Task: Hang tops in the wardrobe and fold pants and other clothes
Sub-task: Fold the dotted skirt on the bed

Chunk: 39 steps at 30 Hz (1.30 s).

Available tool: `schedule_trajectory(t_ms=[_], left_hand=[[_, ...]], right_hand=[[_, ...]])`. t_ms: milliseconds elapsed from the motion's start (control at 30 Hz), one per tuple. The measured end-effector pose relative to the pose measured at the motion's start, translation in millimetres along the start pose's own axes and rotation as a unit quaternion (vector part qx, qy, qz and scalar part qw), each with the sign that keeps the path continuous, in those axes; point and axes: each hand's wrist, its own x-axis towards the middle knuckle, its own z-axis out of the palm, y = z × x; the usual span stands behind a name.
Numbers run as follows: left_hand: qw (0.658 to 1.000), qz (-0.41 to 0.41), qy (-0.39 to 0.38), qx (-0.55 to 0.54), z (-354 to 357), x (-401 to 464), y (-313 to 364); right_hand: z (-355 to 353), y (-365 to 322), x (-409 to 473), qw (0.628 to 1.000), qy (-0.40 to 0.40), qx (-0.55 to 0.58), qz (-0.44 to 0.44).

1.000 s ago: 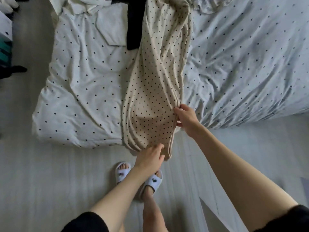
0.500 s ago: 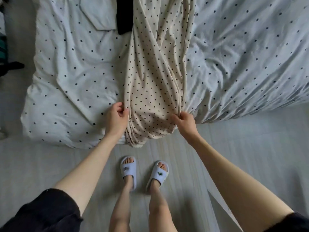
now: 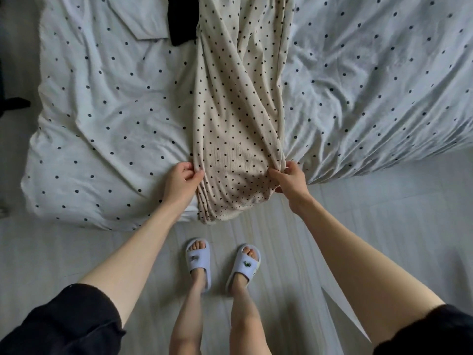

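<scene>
A long cream garment with small black dots (image 3: 238, 111) lies lengthwise on the bed, twisted along its middle, its lower end hanging over the bed's edge. My left hand (image 3: 181, 181) pinches its left edge near the bottom. On the opposite edge, at about the same height, my right hand (image 3: 289, 179) pinches the cloth. A black garment (image 3: 183, 19) lies at the top, partly under the cream one. A pale folded piece (image 3: 138, 16) sits left of it.
The bed carries a white duvet with black dots (image 3: 102, 111), rumpled on the right. Pale wood floor (image 3: 384, 213) runs along the bed's near edge. My feet in lilac slippers (image 3: 198, 262) stand close to the bed. Dark objects sit at the far left.
My left hand left the garment's bottom hem and took hold of its left edge. Both hands now hold it at the sides, and the cloth between them is spread flatter.
</scene>
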Motion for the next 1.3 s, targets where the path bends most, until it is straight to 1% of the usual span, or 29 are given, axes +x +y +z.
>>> schedule_trajectory(t_ms=[100,167,233,333,433,500,600,667,733,867,1000,1133,1200,1233,1300], left_hand=[[0.999,-0.003,-0.040,-0.002,2.9,2.8,2.3],[0.998,-0.010,-0.053,0.008,4.9,2.8,4.4],[0.998,-0.017,-0.052,0.020,5.6,0.6,3.4],[0.999,-0.022,-0.013,0.039,-3.5,-5.4,-2.8],[0.999,-0.035,0.007,0.003,-18.6,-15.9,-9.0],[0.999,-0.041,0.004,0.010,-23.3,-24.8,-9.6],[0.998,-0.035,-0.020,0.057,-19.0,-32.5,-5.7],[0.994,-0.040,-0.041,0.093,-16.2,-32.0,4.1],[0.994,-0.041,-0.051,0.091,-16.8,-28.4,18.9],[0.995,0.016,-0.025,0.096,-22.1,-8.4,59.9],[0.992,0.060,-0.019,0.105,-19.7,21.5,100.3],[0.989,0.115,0.004,0.094,-17.8,58.8,139.8],[0.984,0.153,0.019,0.087,-19.1,88.0,169.0],[0.981,0.171,0.023,0.086,-20.7,103.6,184.6],[0.974,0.203,0.032,0.094,-23.5,133.9,212.9]], right_hand=[[-0.8,2.7,0.7,1.000,-0.013,0.013,0.000],[-1.1,2.6,-1.4,1.000,-0.010,-0.013,-0.007],[-3.9,5.0,-6.9,0.999,-0.014,-0.042,-0.004],[-14.3,9.5,-17.5,0.998,-0.022,-0.056,-0.005],[-28.2,8.5,-29.4,0.998,-0.023,-0.050,-0.021],[-33.7,6.1,-37.8,0.996,-0.023,-0.083,-0.034],[-33.8,3.6,-42.1,0.991,-0.001,-0.132,-0.028],[-33.2,-4.6,-38.6,0.990,0.001,-0.144,-0.003],[-32.9,-18.3,-34.0,0.990,-0.003,-0.140,0.014],[-29.1,-59.4,-19.5,0.993,-0.001,-0.118,-0.018],[-17.9,-109.2,5.0,0.993,-0.005,-0.103,-0.058],[-4.3,-169.2,33.1,0.989,0.028,-0.103,-0.106],[2.1,-210.4,57.0,0.975,0.074,-0.146,-0.150],[5.3,-232.2,69.4,0.962,0.098,-0.176,-0.182],[12.5,-274.0,94.2,0.917,0.144,-0.269,-0.258]])
